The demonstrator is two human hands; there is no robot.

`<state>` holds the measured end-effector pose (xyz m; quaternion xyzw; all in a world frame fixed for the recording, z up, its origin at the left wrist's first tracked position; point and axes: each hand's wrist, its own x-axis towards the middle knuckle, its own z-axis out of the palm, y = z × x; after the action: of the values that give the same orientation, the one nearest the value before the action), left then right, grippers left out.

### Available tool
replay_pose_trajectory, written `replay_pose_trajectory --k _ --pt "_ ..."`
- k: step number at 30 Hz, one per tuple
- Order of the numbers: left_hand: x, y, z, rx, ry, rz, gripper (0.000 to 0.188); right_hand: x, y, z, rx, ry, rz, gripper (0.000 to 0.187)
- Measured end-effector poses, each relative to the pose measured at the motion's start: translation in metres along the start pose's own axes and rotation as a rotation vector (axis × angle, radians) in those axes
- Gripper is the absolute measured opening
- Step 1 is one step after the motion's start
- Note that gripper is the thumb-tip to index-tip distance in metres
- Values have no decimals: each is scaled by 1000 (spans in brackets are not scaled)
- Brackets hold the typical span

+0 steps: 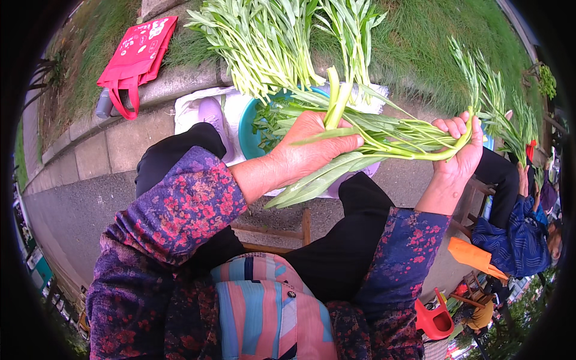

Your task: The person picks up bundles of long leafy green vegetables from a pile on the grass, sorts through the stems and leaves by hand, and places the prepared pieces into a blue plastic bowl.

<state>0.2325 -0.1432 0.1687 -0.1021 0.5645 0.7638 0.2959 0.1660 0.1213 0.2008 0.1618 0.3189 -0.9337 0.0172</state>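
Both my hands are raised over a teal basin (246,133), each closed on the same handful of water spinach (399,129). My left hand (306,144) grips it at the left, with thick pale stem pieces standing up past the fingers and long leaves trailing below the wrist. Around the right end, the fingers of my right hand (459,141) wrap a bent stalk and thinner stems. Loose green leaves (270,123) lie in the basin, partly hidden by my left hand. Beyond it rests a large heap of water spinach (258,42), with a smaller bunch (354,39) beside it.
A red bag (135,57) and a grey bottle (104,103) are by the stone kerb (174,84) at far left. White sacking (189,111) lies under the basin, near my lilac shoe (212,117). At right sits a person in blue (513,240) holding greens; a red stool (434,318) stands behind.
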Motion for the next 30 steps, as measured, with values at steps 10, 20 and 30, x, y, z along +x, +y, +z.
replay_pose_trajectory --k 10,20,30 --pt "0 0 3 174 13 20 20 -1 -3 -1 -1 1 5 19" --pt "-3 -1 -2 95 25 45 16 -1 -3 -3 59 -39 -76 18" --pt "-6 26 -43 211 169 -51 14 -17 -25 -16 90 -154 -276 23"
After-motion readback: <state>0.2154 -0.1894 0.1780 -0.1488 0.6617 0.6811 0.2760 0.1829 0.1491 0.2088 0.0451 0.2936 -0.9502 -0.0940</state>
